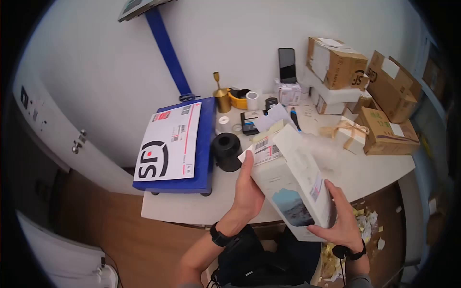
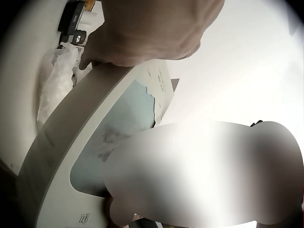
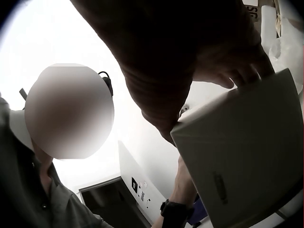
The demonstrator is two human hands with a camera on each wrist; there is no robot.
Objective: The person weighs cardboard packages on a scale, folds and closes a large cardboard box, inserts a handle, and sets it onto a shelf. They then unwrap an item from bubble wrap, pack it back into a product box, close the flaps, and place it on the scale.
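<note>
A tall white box (image 1: 274,174) with a blue landscape picture is held tilted above the table's front edge. Its upper end has raised flaps and a barcode label (image 1: 265,152). My left hand (image 1: 248,196) grips the upper left side, thumb up along the edge by the flap; its fingers are hidden behind. At the lower right end my right hand (image 1: 345,222) holds the box, thumb on the picture face and fingers along the side. The right wrist view shows the box's plain end (image 3: 237,147) and the right fingers (image 3: 247,73) over its edge.
On the table (image 1: 173,206), a blue scale (image 1: 205,168) bears a white SF envelope (image 1: 168,144). Beside it are a black cylinder (image 1: 227,151) and a gold candlestick (image 1: 222,98). Bubble wrap (image 1: 329,151), a ribboned box (image 1: 346,132) and cardboard boxes (image 1: 391,129) lie right. Paper scraps (image 1: 367,225) litter the floor.
</note>
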